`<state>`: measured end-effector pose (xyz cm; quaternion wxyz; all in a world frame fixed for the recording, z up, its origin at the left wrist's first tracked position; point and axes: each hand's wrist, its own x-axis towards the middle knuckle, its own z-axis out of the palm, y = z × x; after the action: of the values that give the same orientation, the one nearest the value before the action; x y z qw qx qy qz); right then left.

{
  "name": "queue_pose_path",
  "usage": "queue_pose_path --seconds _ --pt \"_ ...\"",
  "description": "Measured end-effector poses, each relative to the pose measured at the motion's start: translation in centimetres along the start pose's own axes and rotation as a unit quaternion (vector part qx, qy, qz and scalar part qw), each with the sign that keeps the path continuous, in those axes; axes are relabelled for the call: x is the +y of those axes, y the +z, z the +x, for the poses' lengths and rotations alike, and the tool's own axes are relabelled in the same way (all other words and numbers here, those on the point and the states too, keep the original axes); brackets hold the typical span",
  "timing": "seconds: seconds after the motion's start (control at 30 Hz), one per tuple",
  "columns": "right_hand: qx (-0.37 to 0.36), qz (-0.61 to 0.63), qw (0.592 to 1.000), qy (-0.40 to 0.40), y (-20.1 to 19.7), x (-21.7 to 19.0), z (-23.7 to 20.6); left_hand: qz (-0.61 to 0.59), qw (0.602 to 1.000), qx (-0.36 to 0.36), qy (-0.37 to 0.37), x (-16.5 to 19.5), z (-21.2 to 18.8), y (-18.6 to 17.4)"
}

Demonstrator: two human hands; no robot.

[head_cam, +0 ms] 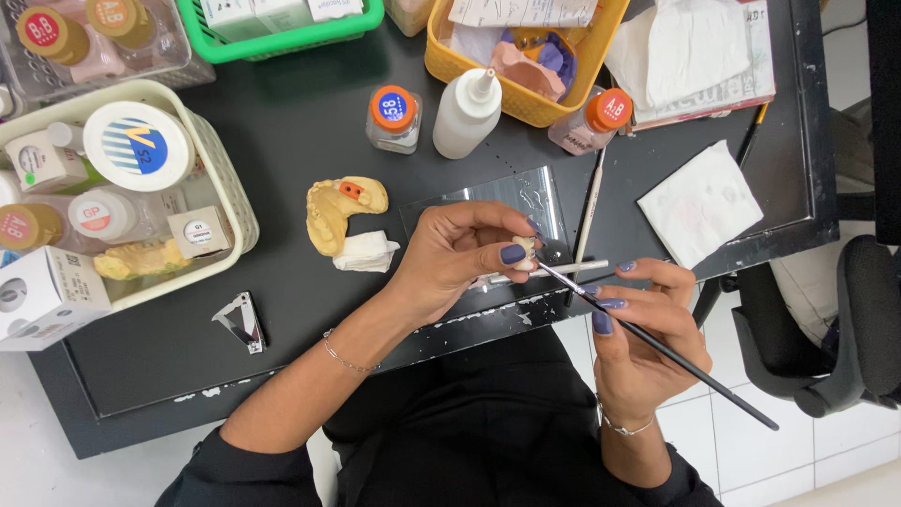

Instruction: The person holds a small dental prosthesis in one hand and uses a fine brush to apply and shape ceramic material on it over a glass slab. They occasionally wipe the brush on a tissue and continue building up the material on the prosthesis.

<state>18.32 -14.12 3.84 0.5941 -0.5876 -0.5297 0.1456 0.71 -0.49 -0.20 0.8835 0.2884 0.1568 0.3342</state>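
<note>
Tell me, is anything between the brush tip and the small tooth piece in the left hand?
Nothing visible. The brush, held by the right hand, reaches with its tip straight to the tooth piece pinched in the left hand.

Bright, even overhead light; soft shadows, sharp focus, slight edge distortion

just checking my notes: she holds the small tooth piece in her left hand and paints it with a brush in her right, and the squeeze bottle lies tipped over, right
Not quite: in the head view the white squeeze bottle stands upright. The rest holds: left hand pinches the tooth piece, right hand holds the brush.
</note>
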Motion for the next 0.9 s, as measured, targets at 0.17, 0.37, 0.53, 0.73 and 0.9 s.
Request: queue_pose_path --seconds 0.17,0.37,0.53,0.73,0.9 --pt "-0.009 -0.009 1.000 -0.009 -0.5 0.0 0.1 0.002 1.000 -0.003 -0.001 0.0 -0.1 0.1" --pt "-0.020 -0.020 0.999 -0.017 -0.7 -0.1 0.1 0.007 1.000 -0.004 -0.001 0.1 -0.1 0.1" --pt "-0.022 -0.027 0.999 -0.018 -0.7 -0.3 0.2 0.007 1.000 -0.008 -0.001 0.0 -0.1 0.0" --pt "-0.030 -0.051 0.998 -0.024 -0.8 -0.8 0.7 0.004 1.000 -0.002 -0.005 0.0 0.0 0.1" --pt "-0.041 -0.069 0.996 -0.035 -0.8 -1.3 0.9 0.004 1.000 -0.007 -0.005 0.1 -0.1 0.1"
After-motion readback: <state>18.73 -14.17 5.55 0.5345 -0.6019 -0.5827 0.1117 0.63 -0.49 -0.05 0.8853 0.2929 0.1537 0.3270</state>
